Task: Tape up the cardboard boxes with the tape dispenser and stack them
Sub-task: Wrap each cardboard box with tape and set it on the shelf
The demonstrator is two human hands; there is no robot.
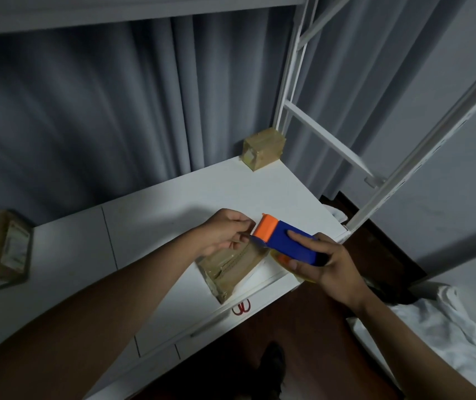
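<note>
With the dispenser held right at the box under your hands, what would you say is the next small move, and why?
Probably pull the tape free with the left hand and press it down on the cardboard box. That hand pinches at the orange toothed end of the tape dispenser, which the right hand grips just above the box, so a strip seems about to be laid. Whether tape is already stuck I cannot tell.

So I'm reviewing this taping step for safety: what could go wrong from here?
The left hand pinches tape right at the tape dispenser's serrated edge, so its fingers could get nicked. The box sits near the desk's front edge and might slide off when the right hand pulls.
</note>
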